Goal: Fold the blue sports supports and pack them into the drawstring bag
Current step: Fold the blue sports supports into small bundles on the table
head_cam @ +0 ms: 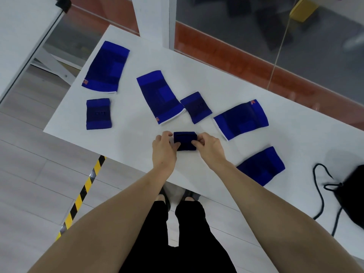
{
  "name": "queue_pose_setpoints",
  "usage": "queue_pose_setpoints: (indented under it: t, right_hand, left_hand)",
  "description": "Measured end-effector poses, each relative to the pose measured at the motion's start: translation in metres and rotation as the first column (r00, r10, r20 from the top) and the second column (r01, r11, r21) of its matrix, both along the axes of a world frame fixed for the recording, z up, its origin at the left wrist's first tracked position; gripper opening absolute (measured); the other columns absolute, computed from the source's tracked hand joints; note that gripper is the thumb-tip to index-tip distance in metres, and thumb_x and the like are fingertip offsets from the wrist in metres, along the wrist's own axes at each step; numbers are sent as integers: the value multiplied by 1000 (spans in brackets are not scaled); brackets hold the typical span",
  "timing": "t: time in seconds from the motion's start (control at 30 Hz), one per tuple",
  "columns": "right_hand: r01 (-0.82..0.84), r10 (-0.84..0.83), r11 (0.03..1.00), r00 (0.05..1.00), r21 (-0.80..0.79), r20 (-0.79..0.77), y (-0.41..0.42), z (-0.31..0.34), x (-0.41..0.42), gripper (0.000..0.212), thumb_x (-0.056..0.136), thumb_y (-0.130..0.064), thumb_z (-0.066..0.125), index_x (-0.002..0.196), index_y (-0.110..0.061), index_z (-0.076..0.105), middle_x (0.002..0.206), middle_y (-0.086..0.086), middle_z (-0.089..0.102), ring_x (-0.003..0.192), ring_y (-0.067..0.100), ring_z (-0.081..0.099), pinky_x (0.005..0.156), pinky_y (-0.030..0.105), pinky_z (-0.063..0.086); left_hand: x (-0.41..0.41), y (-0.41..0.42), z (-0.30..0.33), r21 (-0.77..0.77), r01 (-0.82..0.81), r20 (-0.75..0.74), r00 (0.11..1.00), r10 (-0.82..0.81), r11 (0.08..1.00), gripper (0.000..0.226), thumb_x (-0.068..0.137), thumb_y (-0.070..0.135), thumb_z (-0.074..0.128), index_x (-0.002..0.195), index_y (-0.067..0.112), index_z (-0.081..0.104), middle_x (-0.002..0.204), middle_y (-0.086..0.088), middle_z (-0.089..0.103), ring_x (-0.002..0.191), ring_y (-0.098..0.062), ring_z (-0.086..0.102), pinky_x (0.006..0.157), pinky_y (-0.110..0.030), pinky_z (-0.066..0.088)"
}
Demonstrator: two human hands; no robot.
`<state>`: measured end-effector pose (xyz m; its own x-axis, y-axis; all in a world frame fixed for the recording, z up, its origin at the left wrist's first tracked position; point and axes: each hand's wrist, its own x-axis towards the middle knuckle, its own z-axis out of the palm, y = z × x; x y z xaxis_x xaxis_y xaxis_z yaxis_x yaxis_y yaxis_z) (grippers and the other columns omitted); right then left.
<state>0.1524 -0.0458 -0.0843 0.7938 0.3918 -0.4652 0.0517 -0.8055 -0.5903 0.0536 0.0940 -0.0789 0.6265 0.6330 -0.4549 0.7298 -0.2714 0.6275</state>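
A small folded blue support (185,139) lies on the white table (128,134) near its front edge. My left hand (164,148) pinches its left side and my right hand (208,145) pinches its right side. Several other blue supports lie flat: a large one (106,67) at the far left, a small one (98,113) below it, a long one (159,96) in the middle, a small one (196,107) beside it, and two (242,120) (261,165) to the right. The black drawstring bag (352,196) lies at the right edge, partly out of frame.
The bag's black cord (320,192) loops over the table to its left. A glass partition with an orange base (236,62) runs behind the table. Yellow-black tape (84,190) marks the floor on the left. My feet stand under the table's front edge.
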Motion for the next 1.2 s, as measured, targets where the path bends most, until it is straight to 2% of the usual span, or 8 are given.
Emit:
queue_pose_setpoints:
  t: [0.07, 0.2, 0.37, 0.47, 0.57, 0.67, 0.93, 1.2]
  right_hand:
    - [3, -3, 1000, 1000, 1, 14, 1, -1, -2, 18, 99, -39, 65, 111, -27, 58, 101, -4, 68, 90, 15, 65, 82, 43, 60]
    - [-53, 50, 999, 984, 12, 172, 0, 4, -9, 36, 99, -31, 67, 129, -30, 48, 118, -5, 62, 106, 14, 60, 85, 34, 57]
    - [-152, 143, 988, 926, -2, 349, -7, 4, -15, 40, 98, -26, 69, 134, -26, 53, 134, -4, 60, 121, 18, 56, 94, 36, 55]
    - [-253, 259, 965, 871, -72, 418, -11, 0, -17, 41, 98, -27, 68, 138, -22, 57, 137, -3, 63, 124, 21, 56, 101, 41, 53]
    - [-280, 341, 939, 837, -200, 429, -11, -3, -17, 47, 101, -34, 62, 146, -21, 55, 142, -2, 62, 129, 23, 55, 102, 43, 50]
    - [-283, 389, 913, 821, -292, 418, -8, -4, -17, 51, 102, -37, 59, 150, -21, 51, 144, -2, 61, 128, 25, 54, 99, 42, 48]
    - [-265, 367, 905, 881, -332, 298, 5, 5, -17, 52, 107, -37, 51, 157, -24, 41, 155, -4, 48, 140, 24, 42, 108, 41, 39]
    - [-202, 280, 936, 924, -288, 261, 12, 22, -14, 51, 104, -41, 56, 151, -22, 50, 149, -1, 56, 135, 25, 49, 109, 44, 44]
  left_hand:
    - [1, 2, 0, 50, 14, -55, 998, -12, 999, 37, 94, 36, 66, 126, 29, 47, 113, 5, 59, 103, -17, 55, 78, -40, 57]
    - [0, 4, 7, 251, 160, -21, 987, -160, 955, 40, 93, 28, 69, 125, 21, 46, 121, -3, 52, 104, -20, 54, 79, -38, 56]
    - [-29, 10, 4, 522, 494, -91, 843, -530, 696, 48, 93, 15, 64, 137, 21, 47, 140, -9, 44, 120, -30, 46, 92, -40, 45]
    - [-41, 18, -5, 555, 628, -203, 739, -643, 546, 72, 87, 8, 68, 152, 20, 38, 157, -8, 33, 134, -31, 38, 100, -43, 42]
    - [-43, 22, -10, 515, 716, -326, 671, -665, 470, 76, 98, 20, 58, 161, 22, 16, 169, -4, 3, 147, -31, 22, 111, -45, 34]
    - [-42, 22, -12, 439, 779, -415, 617, -668, 447, 72, 106, 28, 41, 162, 25, -5, 168, 0, -18, 155, -32, 4, 121, -50, 21]
    - [-25, 25, 1, 316, 848, -485, 530, -696, 425, 63, 109, 38, 23, 161, 25, -9, 167, 0, -25, 156, -34, -7, 123, -56, 5]
    - [-17, 33, 23, 358, 771, -335, 633, -698, 527, 65, 99, 18, 50, 158, 25, 23, 166, -4, 21, 145, -27, 33, 112, -44, 34]
